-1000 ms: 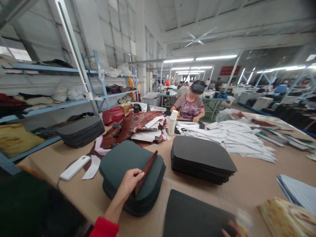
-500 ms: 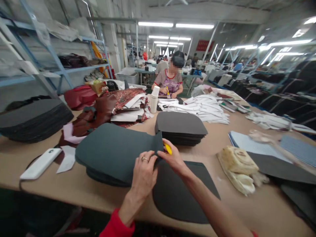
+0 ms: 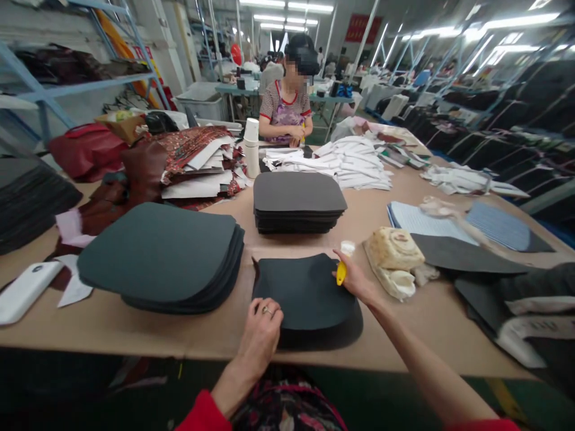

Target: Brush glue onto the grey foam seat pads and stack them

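A dark green sheet (image 3: pixel 305 290) lies over a dark grey sheet (image 3: pixel 345 335) at the table's front, its corners slightly raised. My left hand (image 3: pixel 265 326), with a ring on it, has its fingers closed on the green sheet's left edge. At the sheet's right side, my right hand (image 3: pixel 353 275) grips a yellow-handled brush (image 3: pixel 341 273) with pale bristles pointing away from me. Left of them is a stack of dark green sheets (image 3: pixel 162 251); behind them stands a stack of grey sheets (image 3: pixel 299 194).
White cups (image 3: pixel 252 149) stand beside patterned material (image 3: pixel 193 152). White strips (image 3: pixel 354 161) lie further back, before a seated person (image 3: pixel 287 108). A cream cloth bundle (image 3: pixel 395 257) and striped sheets (image 3: pixel 426 221) are at the right. A white power bank (image 3: pixel 29 290) lies far left.
A green sheet has moved from the left stack onto the grey sheet, carried by my hands. My right hand has moved right with the brush. The view has tilted down.
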`<state>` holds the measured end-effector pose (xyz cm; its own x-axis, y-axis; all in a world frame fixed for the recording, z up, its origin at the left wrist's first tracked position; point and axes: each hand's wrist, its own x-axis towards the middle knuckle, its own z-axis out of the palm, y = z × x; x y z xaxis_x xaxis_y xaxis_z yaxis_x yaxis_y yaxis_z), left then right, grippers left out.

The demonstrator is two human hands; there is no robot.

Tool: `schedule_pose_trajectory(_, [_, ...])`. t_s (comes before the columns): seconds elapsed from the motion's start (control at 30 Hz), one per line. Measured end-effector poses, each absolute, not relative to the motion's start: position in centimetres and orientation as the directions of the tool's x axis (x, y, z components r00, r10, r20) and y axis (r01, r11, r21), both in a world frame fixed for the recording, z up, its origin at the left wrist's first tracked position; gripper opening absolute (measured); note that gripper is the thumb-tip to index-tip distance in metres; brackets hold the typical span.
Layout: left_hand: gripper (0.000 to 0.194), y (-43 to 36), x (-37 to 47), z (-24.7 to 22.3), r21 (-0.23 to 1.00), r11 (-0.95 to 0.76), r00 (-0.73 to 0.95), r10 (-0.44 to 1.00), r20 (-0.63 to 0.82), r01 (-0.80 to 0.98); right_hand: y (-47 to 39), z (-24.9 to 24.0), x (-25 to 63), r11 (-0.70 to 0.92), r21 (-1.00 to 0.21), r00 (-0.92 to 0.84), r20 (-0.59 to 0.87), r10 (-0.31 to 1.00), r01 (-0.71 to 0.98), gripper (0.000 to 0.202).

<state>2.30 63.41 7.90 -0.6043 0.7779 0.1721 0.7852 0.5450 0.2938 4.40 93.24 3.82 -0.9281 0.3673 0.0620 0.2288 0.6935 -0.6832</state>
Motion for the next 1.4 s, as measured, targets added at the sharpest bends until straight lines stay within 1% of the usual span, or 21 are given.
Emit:
schedule_pose_trajectory(0.1, [0.021, 65.4, 4.1, 5.2, 0.329, 0.567, -0.615, 0.786, 0.059, 0.755, 95.0, 0.3, 6.2, 0.695, -0.66, -0.906, 0.048, 0.419, 0.286, 0.06])
schedule_pose_trajectory(0.2, [0.025, 66.0, 4.8, 4.1, 0.338, 0.583, -0.616, 0.788, -0.012, 0.739, 95.9, -1.6, 7.2, 0.68, -0.67, -0.906, 0.027, 0.423, 0.297, 0.061])
schedule_pose_trajectory(0.33, [0.024, 65.7, 5.2, 3.9, 0.302, 0.614, -0.614, 0.782, -0.105, 0.73, 96.4, -2.4, 8.2, 0.687, -0.676, -0.92, 0.034, 0.39, 0.266, 0.06])
schedule_pose_trajectory(0.4, [0.022, 65.2, 5.6, 3.6, 0.287, 0.624, -0.616, 0.777, -0.13, 0.727, 96.3, -2.0, 8.8, 0.717, -0.662, -0.929, 0.084, 0.361, 0.219, 0.056])
schedule_pose_trajectory(0.43, [0.023, 65.0, 5.7, 3.4, 0.291, 0.629, -0.625, 0.772, -0.119, 0.721, 96.3, -1.4, 9.1, 0.739, -0.646, -0.929, 0.123, 0.349, 0.192, 0.053])
schedule_pose_trajectory(0.47, [0.026, 64.8, 5.7, 3.3, 0.297, 0.631, -0.638, 0.765, -0.088, 0.716, 96.3, -0.6, 9.2, 0.761, -0.627, -0.924, 0.166, 0.343, 0.17, 0.052])
schedule_pose_trajectory(0.53, [0.037, 65.0, 5.0, 3.4, 0.318, 0.633, -0.678, 0.734, 0.044, 0.706, 96.4, 2.1, 9.0, 0.793, -0.586, -0.902, 0.233, 0.364, 0.169, 0.051])
schedule_pose_trajectory(0.6, [0.045, 66.4, 3.1, 4.7, 0.317, 0.643, -0.713, 0.669, 0.211, 0.697, 96.9, 5.9, 8.1, 0.777, -0.605, -0.878, 0.262, 0.401, 0.174, 0.051])
schedule_pose_trajectory(0.63, [0.047, 67.6, 1.8, 5.8, 0.313, 0.656, -0.727, 0.628, 0.279, 0.687, 97.1, 8.0, 7.3, 0.767, -0.626, -0.86, 0.305, 0.409, 0.143, 0.051])
schedule_pose_trajectory(0.7, [0.047, 70.6, -1.5, 8.5, 0.313, 0.675, -0.739, 0.556, 0.381, 0.668, 97.6, 12.1, 5.0, 0.705, -0.705, -0.805, 0.376, 0.459, 0.072, 0.049])
schedule_pose_trajectory(0.73, [0.049, 72.2, -3.2, 10.0, 0.315, 0.674, -0.737, 0.54, 0.406, 0.668, 97.8, 13.9, 3.5, 0.639, -0.769, -0.788, 0.377, 0.486, 0.027, 0.048])
schedule_pose_trajectory(0.8, [0.049, 75.3, -6.7, 12.4, 0.297, 0.654, -0.704, 0.541, 0.46, 0.696, 97.6, 17.0, 0.0, 0.425, -0.9, -0.799, 0.321, 0.508, -0.091, 0.049])
schedule_pose_trajectory(0.87, [0.049, 77.7, -9.9, 13.6, 0.259, 0.643, -0.672, 0.559, 0.486, 0.721, 96.6, 19.2, -3.9, 0.205, -0.957, -0.85, 0.277, 0.449, -0.204, 0.05])
schedule_pose_trajectory(0.9, [0.049, 78.5, -11.3, 13.7, 0.239, 0.64, -0.661, 0.573, 0.485, 0.73, 95.8, 20.1, -5.8, 0.14, -0.96, -0.871, 0.281, 0.404, -0.244, 0.05])
schedule_pose_trajectory(0.93, [0.05, 79.1, -12.6, 13.4, 0.222, 0.639, -0.653, 0.587, 0.477, 0.736, 94.9, 20.9, -7.7, 0.114, -0.956, -0.888, 0.294, 0.354, -0.272, 0.049])
schedule_pose_trajectory(1.0, [0.051, 79.6, -14.8, 12.4, 0.206, 0.643, -0.656, 0.612, 0.442, 0.738, 92.8, 22.1, -11.1, 0.142, -0.942, -0.912, 0.332, 0.241, -0.305, 0.045])
schedule_pose_trajectory(1.1, [0.046, 79.4, -16.9, 10.2, 0.23, 0.636, -0.669, 0.636, 0.385, 0.737, 89.7, 22.6, -15.2, 0.202, -0.925, -0.939, 0.339, 0.063, -0.321, 0.04])
schedule_pose_trajectory(1.27, [0.038, 79.1, -18.3, 8.5, 0.319, 0.619, -0.697, 0.627, 0.349, 0.717, 87.3, 20.4, -19.7, 0.245, -0.922, -0.936, 0.233, -0.265, -0.299, 0.031])
schedule_pose_trajectory(1.33, [0.037, 79.1, -18.5, 8.5, 0.331, 0.628, -0.71, 0.613, 0.347, 0.704, 87.2, 19.4, -21.0, 0.28, -0.915, -0.92, 0.186, -0.344, -0.289, 0.029])
schedule_pose_trajectory(1.4, [0.035, 79.1, -18.6, 8.6, 0.318, 0.631, -0.706, 0.612, 0.357, 0.708, 87.3, 18.9, -22.6, 0.301, -0.909, -0.917, 0.171, -0.361, -0.289, 0.027])
